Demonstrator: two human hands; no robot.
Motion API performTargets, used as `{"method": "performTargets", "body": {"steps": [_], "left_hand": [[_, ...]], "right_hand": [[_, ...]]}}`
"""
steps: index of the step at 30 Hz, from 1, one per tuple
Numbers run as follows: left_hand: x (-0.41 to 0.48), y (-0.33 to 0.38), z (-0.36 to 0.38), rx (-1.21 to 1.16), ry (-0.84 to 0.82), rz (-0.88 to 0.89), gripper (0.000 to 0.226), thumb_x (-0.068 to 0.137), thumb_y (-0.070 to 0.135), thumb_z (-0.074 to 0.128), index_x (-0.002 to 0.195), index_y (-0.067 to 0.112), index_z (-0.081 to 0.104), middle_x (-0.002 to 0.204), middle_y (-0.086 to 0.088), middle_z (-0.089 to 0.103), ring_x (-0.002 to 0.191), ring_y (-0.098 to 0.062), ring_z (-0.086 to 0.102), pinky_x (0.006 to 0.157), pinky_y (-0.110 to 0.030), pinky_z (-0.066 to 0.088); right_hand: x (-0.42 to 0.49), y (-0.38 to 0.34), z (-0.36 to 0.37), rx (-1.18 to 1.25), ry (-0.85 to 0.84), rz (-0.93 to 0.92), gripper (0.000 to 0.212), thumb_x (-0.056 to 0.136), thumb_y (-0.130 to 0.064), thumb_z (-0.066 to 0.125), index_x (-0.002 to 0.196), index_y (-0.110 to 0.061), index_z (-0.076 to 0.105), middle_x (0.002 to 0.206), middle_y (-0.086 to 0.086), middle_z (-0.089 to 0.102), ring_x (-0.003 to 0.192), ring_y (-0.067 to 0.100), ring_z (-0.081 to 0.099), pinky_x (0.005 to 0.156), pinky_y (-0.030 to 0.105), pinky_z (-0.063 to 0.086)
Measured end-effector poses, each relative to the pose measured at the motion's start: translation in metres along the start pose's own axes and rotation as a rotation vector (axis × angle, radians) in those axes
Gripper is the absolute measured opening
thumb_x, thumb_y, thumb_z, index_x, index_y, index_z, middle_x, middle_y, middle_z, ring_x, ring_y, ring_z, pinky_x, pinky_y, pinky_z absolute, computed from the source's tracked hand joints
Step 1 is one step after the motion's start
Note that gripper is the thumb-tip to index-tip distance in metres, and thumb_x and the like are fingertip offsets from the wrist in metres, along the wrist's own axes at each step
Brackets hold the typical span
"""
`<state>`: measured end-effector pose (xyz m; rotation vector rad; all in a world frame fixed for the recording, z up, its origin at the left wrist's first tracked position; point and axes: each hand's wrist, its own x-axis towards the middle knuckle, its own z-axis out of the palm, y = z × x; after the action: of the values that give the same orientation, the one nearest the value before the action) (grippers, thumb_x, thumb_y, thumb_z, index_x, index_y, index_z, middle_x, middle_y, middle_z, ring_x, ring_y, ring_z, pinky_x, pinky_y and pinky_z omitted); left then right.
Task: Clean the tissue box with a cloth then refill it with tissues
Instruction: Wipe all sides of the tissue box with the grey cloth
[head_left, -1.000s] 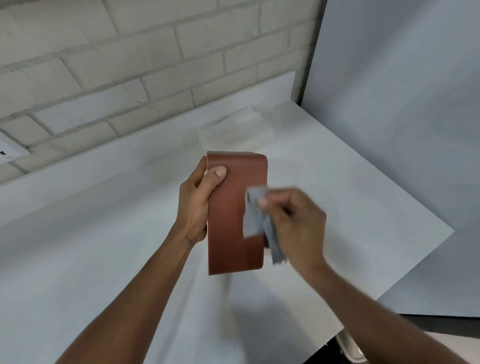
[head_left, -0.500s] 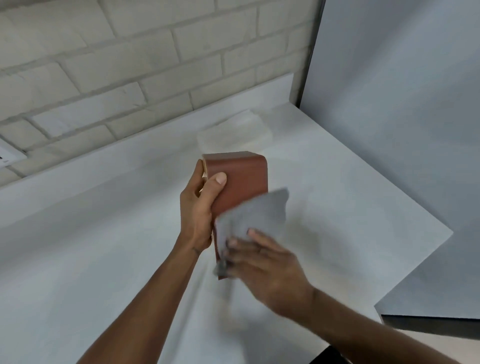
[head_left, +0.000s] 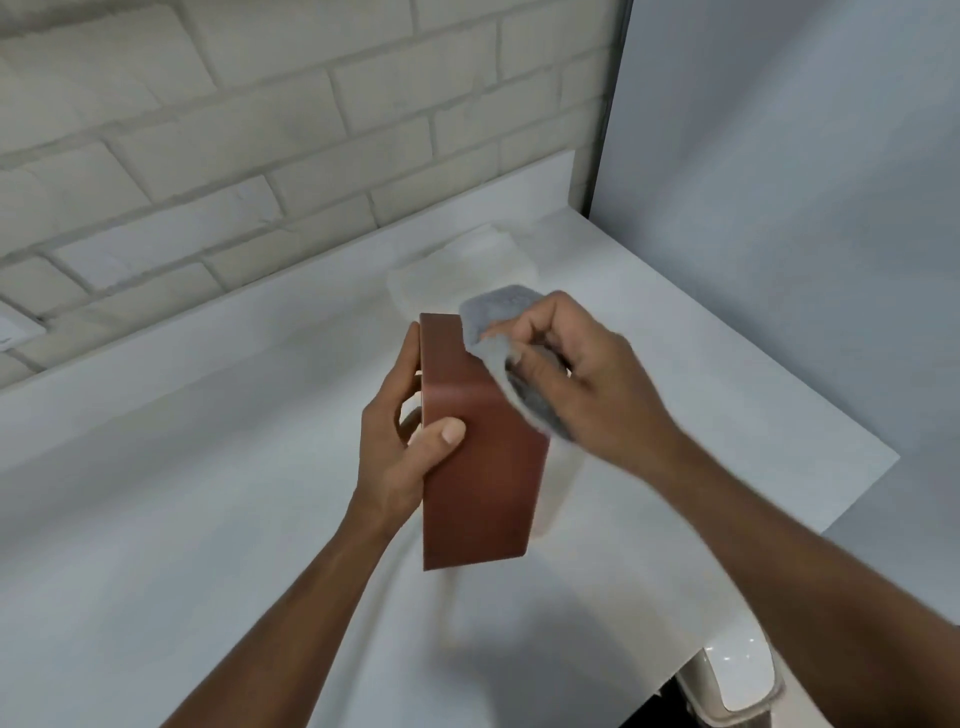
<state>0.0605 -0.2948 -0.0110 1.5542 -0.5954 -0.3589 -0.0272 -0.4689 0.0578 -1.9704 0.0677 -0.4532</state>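
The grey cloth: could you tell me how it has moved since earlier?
The right hand swept the grey cloth from low on the tissue box up to its top right edge. The left hand still grips the box; the tissue stack stayed behind it.

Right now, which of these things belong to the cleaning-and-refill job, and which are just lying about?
Job: brown tissue box in the left hand; grey cloth in the right hand; white tissue stack on the counter.
Lying about: wall socket, far left; white container, lower right.
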Motion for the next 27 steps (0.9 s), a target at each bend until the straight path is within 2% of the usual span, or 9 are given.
{"method": "performTargets", "body": {"steps": [1,2,4,6,8,11,15,22,27], "left_hand": [[-0.001,-0.002,0.0,0.026,-0.022,0.018,0.12,0.075,0.073,0.076,0.159,-0.001,0.033,0.141,-0.024,0.059,0.126,-0.049,0.058,0.103,-0.065,0.049],[-0.002,-0.003,-0.001,0.058,-0.043,0.046,0.121,0.075,0.073,0.076,0.163,0.003,0.028,0.147,-0.023,0.056,0.131,-0.048,0.056,0.105,-0.07,0.046],[-0.003,-0.003,-0.003,0.14,-0.052,0.133,0.12,0.075,0.076,0.074,0.164,0.01,0.027,0.155,-0.009,0.051,0.14,-0.032,0.053,0.111,-0.061,0.046],[-0.006,0.0,-0.004,0.29,-0.093,0.224,0.12,0.071,0.082,0.072,0.163,0.016,0.03,0.155,-0.001,0.048,0.143,-0.023,0.047,0.114,-0.049,0.044],[-0.009,0.006,-0.002,0.444,-0.154,0.22,0.127,0.062,0.083,0.074,0.165,0.025,0.028,0.157,0.001,0.042,0.146,-0.027,0.04,0.115,-0.05,0.041],[-0.014,0.021,0.005,0.64,-0.18,0.114,0.132,0.052,0.081,0.072,0.165,0.041,0.017,0.159,0.009,0.033,0.147,-0.022,0.033,0.113,-0.049,0.042],[-0.017,0.033,0.016,0.909,-0.191,0.074,0.131,0.051,0.088,0.063,0.162,0.051,0.003,0.162,0.012,0.023,0.146,-0.017,0.024,0.111,-0.041,0.039],[-0.018,0.017,0.029,1.245,-0.145,0.011,0.129,0.053,0.101,0.043,0.163,0.04,0.013,0.157,0.001,0.034,0.137,-0.03,0.037,0.112,-0.049,0.037],[-0.012,0.0,0.043,1.377,-0.08,-0.036,0.126,0.055,0.102,0.043,0.159,0.032,0.029,0.144,-0.008,0.047,0.124,-0.038,0.047,0.106,-0.056,0.038]], "right_hand": [[0.008,0.001,-0.01,0.05,-0.073,0.097,0.012,0.098,-0.028,0.056,0.089,-0.02,0.054,0.074,-0.014,0.06,0.066,0.004,0.056,0.065,0.023,0.043],[0.017,0.004,-0.02,0.112,-0.123,0.168,0.014,0.099,-0.028,0.053,0.091,-0.017,0.053,0.072,-0.007,0.057,0.065,0.008,0.051,0.064,0.025,0.041],[0.028,0.015,-0.034,0.284,-0.143,0.292,0.011,0.104,-0.017,0.049,0.094,-0.014,0.053,0.079,0.005,0.056,0.071,0.013,0.053,0.069,0.024,0.045],[0.031,0.029,-0.041,0.37,-0.056,0.436,0.016,0.103,-0.009,0.047,0.091,-0.018,0.054,0.078,0.002,0.058,0.069,0.012,0.056,0.064,0.021,0.047],[0.023,0.044,-0.045,0.407,0.07,0.575,0.016,0.103,-0.012,0.048,0.091,-0.019,0.055,0.074,-0.004,0.061,0.063,0.009,0.058,0.059,0.022,0.047],[0.002,0.066,-0.051,0.513,0.259,0.721,0.013,0.103,-0.023,0.053,0.104,-0.015,0.063,0.093,0.002,0.071,0.084,0.017,0.067,0.078,0.034,0.054],[-0.025,0.075,-0.062,0.52,0.343,0.754,0.015,0.104,-0.024,0.052,0.098,-0.018,0.065,0.093,0.002,0.072,0.091,0.023,0.068,0.08,0.037,0.055],[-0.038,0.081,-0.071,0.478,0.333,0.737,0.013,0.103,-0.022,0.053,0.092,-0.021,0.061,0.096,0.003,0.069,0.093,0.025,0.064,0.087,0.044,0.052],[-0.045,0.083,-0.073,0.277,0.236,0.632,0.014,0.104,-0.018,0.05,0.092,-0.02,0.056,0.086,-0.001,0.063,0.079,0.016,0.058,0.07,0.032,0.046]]}}
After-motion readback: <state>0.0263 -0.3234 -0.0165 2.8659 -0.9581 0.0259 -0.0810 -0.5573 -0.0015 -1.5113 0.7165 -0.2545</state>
